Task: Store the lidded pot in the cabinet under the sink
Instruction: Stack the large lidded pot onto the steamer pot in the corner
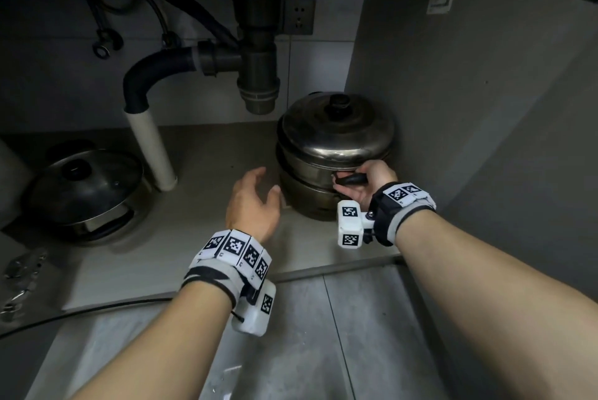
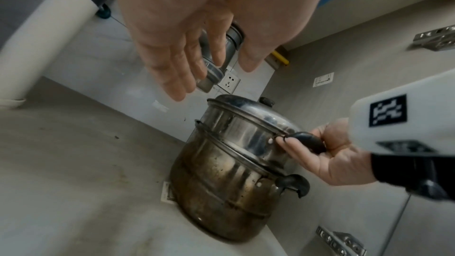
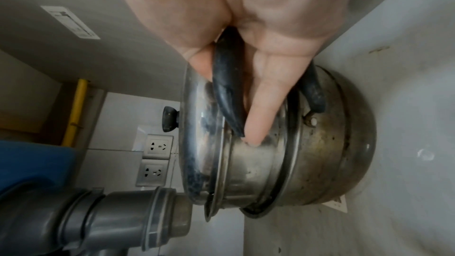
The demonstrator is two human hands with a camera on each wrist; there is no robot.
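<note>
The lidded pot [image 1: 336, 140], a stained two-tier steel steamer with a black lid knob [image 1: 338, 105], stands upright on the cabinet floor [image 1: 200, 221] in the back right corner, under the sink. My right hand [image 1: 365, 182] grips its upper black side handle [image 1: 352, 179], thumb on one side and fingers on the other, as the right wrist view shows at the handle [image 3: 226, 85]. My left hand [image 1: 255, 195] hovers open just left of the pot, fingers relaxed and holding nothing. The left wrist view shows the left hand [image 2: 187, 55] a little apart from the pot [image 2: 221, 172].
A second pot with a glass lid [image 1: 84, 186] sits at the cabinet's left. A grey drain trap [image 1: 255, 69] hangs just left of and above the steamer, and a white pipe [image 1: 150, 147] runs down to the floor. The cabinet's right wall [image 1: 453, 108] is close beside the steamer. A wall socket [image 1: 299, 16] is behind.
</note>
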